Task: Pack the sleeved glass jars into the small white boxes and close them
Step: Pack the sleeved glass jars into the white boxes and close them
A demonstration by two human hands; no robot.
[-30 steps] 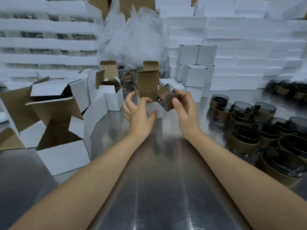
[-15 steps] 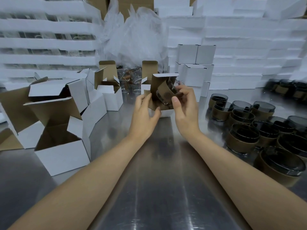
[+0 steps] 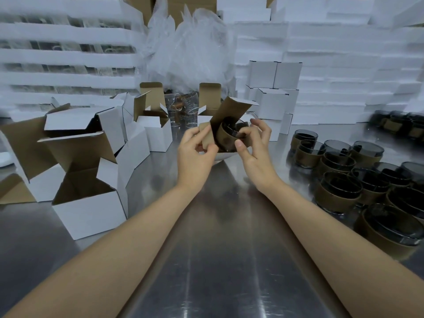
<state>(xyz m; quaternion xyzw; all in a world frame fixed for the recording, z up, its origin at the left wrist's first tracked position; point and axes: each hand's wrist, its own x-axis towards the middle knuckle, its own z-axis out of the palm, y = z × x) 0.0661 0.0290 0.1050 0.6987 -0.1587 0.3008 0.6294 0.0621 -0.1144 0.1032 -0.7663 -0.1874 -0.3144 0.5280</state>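
Observation:
A small white box (image 3: pixel 231 109) with a brown inside is tilted toward me above the steel table, its lid flap raised. My left hand (image 3: pixel 195 152) pinches the box's side flap between thumb and fingers. A dark glass jar in a brown sleeve (image 3: pixel 227 135) lies on its side in the box's mouth. My right hand (image 3: pixel 252 143) holds the jar, thumb below and curled fingers over its rim. Several more sleeved jars (image 3: pixel 337 189) stand in a cluster at the right.
Open empty white boxes (image 3: pixel 89 203) crowd the left of the table. Closed white boxes (image 3: pixel 273 97) are stacked behind my hands. White foam trays line the back, with crumpled clear plastic (image 3: pixel 188 51) in the middle. More jars (image 3: pixel 399 125) sit far right.
My left hand took the box off the table and tilted it toward me. My right hand moved the jar left and down into the box's opening.

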